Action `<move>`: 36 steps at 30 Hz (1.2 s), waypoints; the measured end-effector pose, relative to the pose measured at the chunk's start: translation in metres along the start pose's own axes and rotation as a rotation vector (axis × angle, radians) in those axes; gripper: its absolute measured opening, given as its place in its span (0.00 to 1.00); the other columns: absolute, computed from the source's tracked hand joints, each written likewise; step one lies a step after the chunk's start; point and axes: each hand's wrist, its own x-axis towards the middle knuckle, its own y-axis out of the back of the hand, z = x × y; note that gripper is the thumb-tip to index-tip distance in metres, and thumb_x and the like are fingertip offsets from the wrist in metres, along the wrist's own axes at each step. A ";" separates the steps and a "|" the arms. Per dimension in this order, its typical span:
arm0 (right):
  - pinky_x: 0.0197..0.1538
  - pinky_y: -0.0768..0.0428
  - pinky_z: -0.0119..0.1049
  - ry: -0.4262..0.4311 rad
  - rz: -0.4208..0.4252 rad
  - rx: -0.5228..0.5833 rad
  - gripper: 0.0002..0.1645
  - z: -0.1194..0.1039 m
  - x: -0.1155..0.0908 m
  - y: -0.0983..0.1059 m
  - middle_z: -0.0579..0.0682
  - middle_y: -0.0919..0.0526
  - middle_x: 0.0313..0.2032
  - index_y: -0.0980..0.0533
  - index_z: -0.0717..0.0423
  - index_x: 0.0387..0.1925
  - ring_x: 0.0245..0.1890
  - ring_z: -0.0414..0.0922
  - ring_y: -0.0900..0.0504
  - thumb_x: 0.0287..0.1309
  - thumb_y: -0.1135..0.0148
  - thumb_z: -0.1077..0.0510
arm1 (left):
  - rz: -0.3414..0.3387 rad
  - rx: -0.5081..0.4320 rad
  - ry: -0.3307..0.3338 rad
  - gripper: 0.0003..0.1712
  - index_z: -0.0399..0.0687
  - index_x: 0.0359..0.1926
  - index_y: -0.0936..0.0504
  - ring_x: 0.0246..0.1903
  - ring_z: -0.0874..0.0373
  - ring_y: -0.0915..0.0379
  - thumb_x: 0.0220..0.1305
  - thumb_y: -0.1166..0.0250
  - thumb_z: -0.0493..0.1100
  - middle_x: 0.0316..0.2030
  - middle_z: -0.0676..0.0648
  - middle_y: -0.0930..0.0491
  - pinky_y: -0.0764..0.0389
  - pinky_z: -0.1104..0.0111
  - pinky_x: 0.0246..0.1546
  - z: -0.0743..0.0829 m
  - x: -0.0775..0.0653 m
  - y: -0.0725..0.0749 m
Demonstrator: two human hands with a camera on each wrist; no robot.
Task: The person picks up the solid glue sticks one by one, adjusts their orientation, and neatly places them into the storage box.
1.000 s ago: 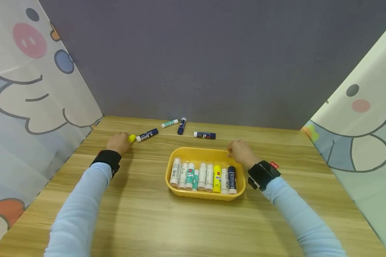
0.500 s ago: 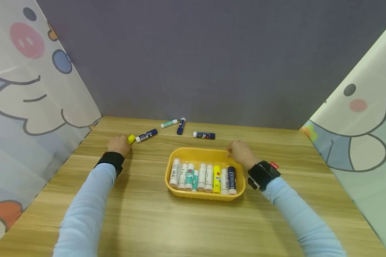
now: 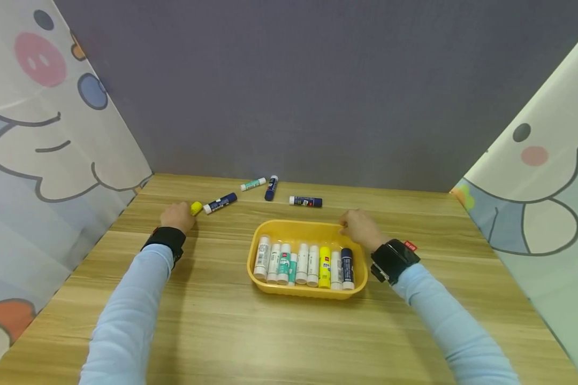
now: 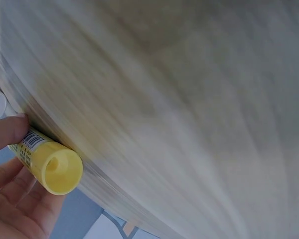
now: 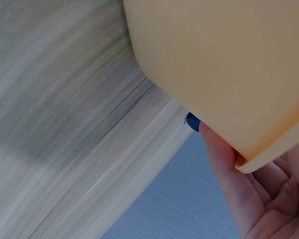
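Observation:
At the table's far left, my left hand (image 3: 177, 216) holds a yellow glue stick (image 4: 55, 167) between thumb and fingers. In the left wrist view its round end faces the camera, and the thumb lies beside a barcode label. A navy glue stick (image 3: 220, 203) with a white end lies just right of it. My right hand (image 3: 362, 229) grips the far right rim of a yellow plastic basket (image 3: 289, 227), with fingers against the outer wall in the right wrist view. Inside the basket a row of several glue sticks lies side by side, including a yellow one (image 3: 325, 267) and a navy one (image 3: 347, 269).
Near the back edge lie a small teal-and-white glue stick (image 3: 253, 184), a navy one (image 3: 271, 188) and another navy one (image 3: 305, 201). A grey panel (image 3: 289, 96) stands behind the wooden table (image 3: 279, 342). Printed cartoon sheets (image 3: 534, 203) flank both sides.
My left hand has shifted very slightly, still with the yellow glue stick. The right hand stays on the basket's rim, and the head view has tilted a little.

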 end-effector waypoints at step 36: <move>0.23 0.43 0.30 0.001 0.012 -0.012 0.16 0.006 0.003 -0.004 0.45 0.37 0.14 0.30 0.56 0.14 0.17 0.41 0.38 0.51 0.36 0.63 | 0.103 0.009 -0.178 0.17 0.30 0.32 0.22 0.21 0.50 0.31 0.53 0.36 0.44 0.22 0.40 0.26 0.28 0.59 0.20 0.069 -0.046 0.063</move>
